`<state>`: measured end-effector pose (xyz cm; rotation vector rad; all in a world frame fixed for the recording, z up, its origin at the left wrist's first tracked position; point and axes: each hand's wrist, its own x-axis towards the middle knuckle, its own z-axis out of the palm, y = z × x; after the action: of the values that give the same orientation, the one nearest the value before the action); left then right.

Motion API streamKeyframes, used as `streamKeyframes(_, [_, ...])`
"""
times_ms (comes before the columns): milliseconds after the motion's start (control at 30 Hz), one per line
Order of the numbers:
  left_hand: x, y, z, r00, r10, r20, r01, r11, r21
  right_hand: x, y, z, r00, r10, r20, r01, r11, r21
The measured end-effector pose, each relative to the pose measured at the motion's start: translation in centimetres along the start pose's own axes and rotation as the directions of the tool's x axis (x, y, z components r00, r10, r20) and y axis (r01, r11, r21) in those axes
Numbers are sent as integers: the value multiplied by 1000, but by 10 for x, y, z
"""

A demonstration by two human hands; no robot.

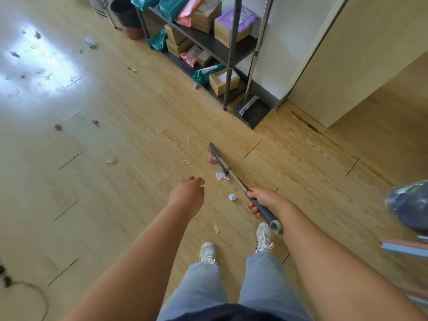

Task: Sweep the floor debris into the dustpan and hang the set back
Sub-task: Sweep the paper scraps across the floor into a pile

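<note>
Grips the broom (236, 178) with the right hand (264, 202), fingers and thumb wrapped round the grey padded end of the handle, shaft slanting down and forward. Holds the left hand (188, 193) out in front, fingers loosely curled, nothing in it, apart from the broom. Rests the broom head (214, 152) on the wooden floor (301, 158), right beside a small cluster of litter: torn wrapper (221, 176) against the lower shaft, reddish scrap by the head, rubber band (186, 162) near. Crumpled paper ball (233, 197) just beside the right hand, nearer the feet. Judged early in the task: no pile gathered, nothing visible in the dustpan (252, 112). Dustpan upright on the floor at the foot of the shelf unit (229, 66), close to the wall, well apart from the broom head, long handle leaning upward, touched by neither hand. Plenty left: scattered bits (90, 42) far off around the bright glare patch at left, grey scraps (58, 126) mid-floor, clear wrapper (111, 159) nearer. Remaining, by the look of it: pull all that into one heap, fetch the dustpan, sweep the heap in, then hang both back. Hanging spot not identifiable from here.
</note>
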<state>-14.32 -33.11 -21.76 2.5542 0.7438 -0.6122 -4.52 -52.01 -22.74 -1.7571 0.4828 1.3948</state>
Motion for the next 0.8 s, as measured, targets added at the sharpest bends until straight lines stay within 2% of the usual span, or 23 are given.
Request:
streamKeyframes(133, [-5, -18, -4, 1000, 12, -4, -12, 1000, -26, -20, 7, 12, 998, -45, -37, 45, 999, -9])
streamKeyframes(267, [-14, -23, 2, 1000, 11, -14, -11, 1000, -27, -21, 29, 12, 986, -23, -164, 26, 1000, 16])
streamKeyframes(467, [-34, -26, 20, 1000, -10, 7, 10, 1000, -12, -13, 62, -1, 946, 160, -282, -151, 987, 51])
streamKeyframes(667, [-58, -19, 38, 1000, -13, 26, 11, 998, 54, -12, 91, 20, 934, 302, -191, -270, 947, 176])
streamKeyframes(800, [-69, -18, 44, 999, -29, 27, 28, 998, 64, -14, 81, 33, 953, 291, -81, -265, 935, 236])
